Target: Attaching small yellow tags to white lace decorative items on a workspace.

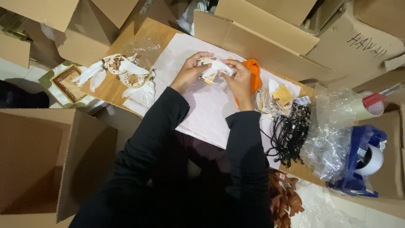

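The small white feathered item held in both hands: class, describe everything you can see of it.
The small white feathered item looks like a dreamcatcher: soft white feathers and a pale ring part, seemingly inside a clear plastic bag. The left hand and the right hand pinch it from either side, holding it above the white paper sheet. Its fine detail is largely hidden by the fingers. An orange cloth shows just behind it.

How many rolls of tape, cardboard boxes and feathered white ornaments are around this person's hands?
Tape rolls: 2 (red-cored roll, white roll in the blue dispenser)
Feathered white ornaments on the table: 2 (one, another)
Open cardboard boxes clearly separable: 2 (lower left, top right); others overlap, count uncertain
Total: 6
Both hands (left hand, right hand) hold another small white item.
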